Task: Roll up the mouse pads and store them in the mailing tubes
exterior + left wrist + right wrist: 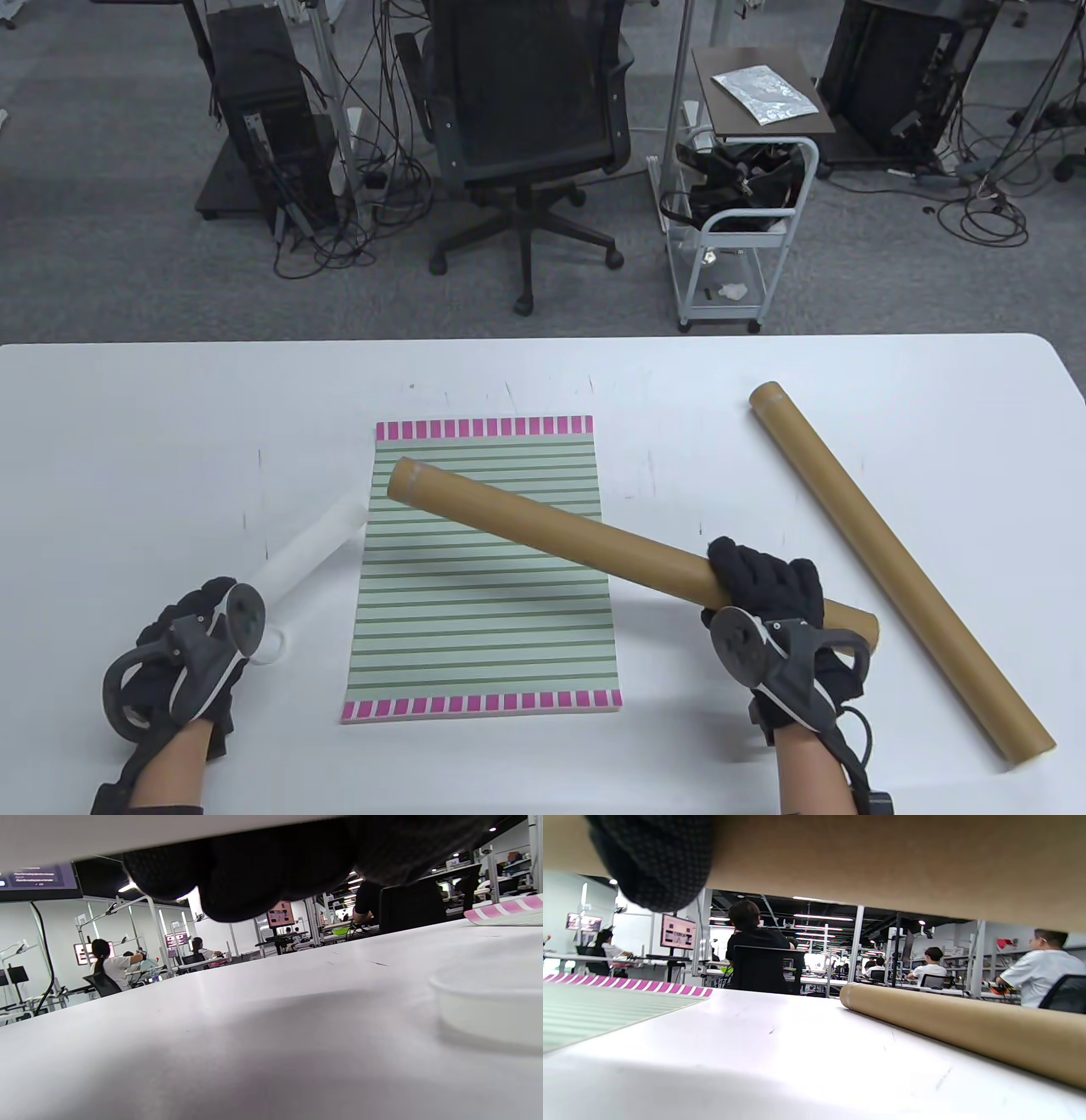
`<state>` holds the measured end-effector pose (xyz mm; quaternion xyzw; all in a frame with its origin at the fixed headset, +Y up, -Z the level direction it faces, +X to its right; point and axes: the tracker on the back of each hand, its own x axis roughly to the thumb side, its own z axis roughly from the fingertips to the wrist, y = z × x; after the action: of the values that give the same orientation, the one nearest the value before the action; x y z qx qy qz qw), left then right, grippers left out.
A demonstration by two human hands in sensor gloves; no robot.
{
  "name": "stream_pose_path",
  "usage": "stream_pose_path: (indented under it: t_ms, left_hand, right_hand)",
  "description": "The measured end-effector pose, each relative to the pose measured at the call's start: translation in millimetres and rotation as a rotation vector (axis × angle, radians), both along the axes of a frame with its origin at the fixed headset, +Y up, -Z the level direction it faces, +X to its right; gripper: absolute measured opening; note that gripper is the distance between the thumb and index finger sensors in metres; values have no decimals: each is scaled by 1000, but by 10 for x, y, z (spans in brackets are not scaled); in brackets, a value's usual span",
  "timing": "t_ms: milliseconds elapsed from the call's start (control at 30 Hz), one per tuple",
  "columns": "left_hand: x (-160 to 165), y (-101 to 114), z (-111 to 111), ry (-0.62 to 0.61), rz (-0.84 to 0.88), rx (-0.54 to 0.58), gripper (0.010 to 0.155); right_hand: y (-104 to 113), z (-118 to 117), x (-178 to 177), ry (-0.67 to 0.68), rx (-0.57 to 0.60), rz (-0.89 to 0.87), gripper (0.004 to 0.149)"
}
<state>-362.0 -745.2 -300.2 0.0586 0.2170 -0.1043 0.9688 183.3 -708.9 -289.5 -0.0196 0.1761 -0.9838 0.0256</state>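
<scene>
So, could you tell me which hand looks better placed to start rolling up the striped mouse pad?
Probably the left. The left hand holds only the white tube, right beside the striped mouse pad. The right hand grips a brown tube held across the pad.

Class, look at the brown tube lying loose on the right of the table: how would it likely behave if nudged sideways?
The brown tube is round and lies flat on the table, so it would probably roll. It looks like stiff cardboard, unlikely to bend. Probably light for its length.
</scene>
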Motion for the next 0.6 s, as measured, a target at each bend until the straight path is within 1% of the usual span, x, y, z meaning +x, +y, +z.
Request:
stream_pose_path:
  t_ms: [133,233,367,467,600]
  left_hand:
    - [45,15,1,-39,11,5,51]
    - [143,30,8,-101,-36,0,50]
    - [125,16,24,-165,-2,-34,49]
    - [121,14,52,-207,28,-23,48]
    - [245,79,68,-236,-42,14,48]
  right_hand:
    - [-23,6,-109,29,-5,61,77]
    - [-16,15,-145,31,12,91,77]
    - [-19,10,-28,-18,9,116,78]
    - [-59,-27,101,-73,-15,97,78]
    - [-102,-62,176,-102,-50,122,76]
